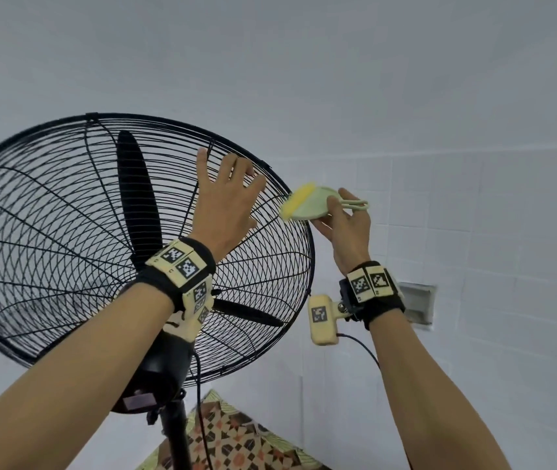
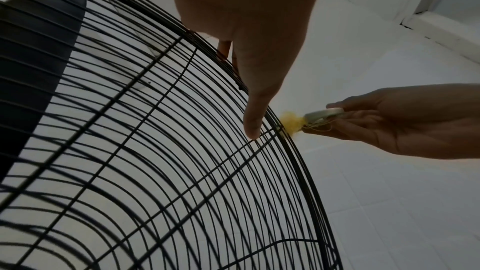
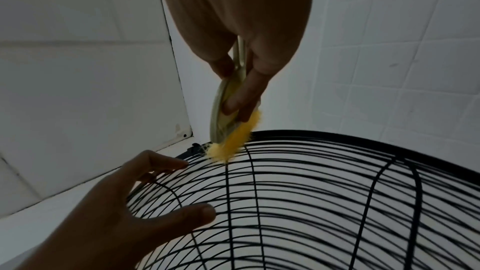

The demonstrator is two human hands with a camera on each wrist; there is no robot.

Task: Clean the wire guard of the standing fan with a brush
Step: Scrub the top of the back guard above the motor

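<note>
The standing fan's black wire guard [image 1: 66, 215] fills the left of the head view, with dark blades [image 1: 138, 198] behind the wires. My left hand [image 1: 226, 195] lies flat against the guard's upper right part, fingers spread and straight; its thumb [image 2: 255, 110] touches the wires near the rim [image 2: 298, 161]. My right hand [image 1: 344, 222] pinches a pale green brush [image 1: 311, 205] with yellow bristles [image 1: 299, 198]. The bristles [image 3: 231, 143] press on the guard's outer rim [image 3: 337, 137], just right of the left hand [image 3: 124, 213].
The fan's motor housing [image 1: 158, 371] and pole [image 1: 177, 439] stand below, with a cable [image 1: 200, 401] hanging beside them. White tiled walls [image 1: 473, 215] surround the fan. A grey wall box [image 1: 419, 303] sits right of my right wrist. Patterned floor [image 1: 236, 442] shows at the bottom.
</note>
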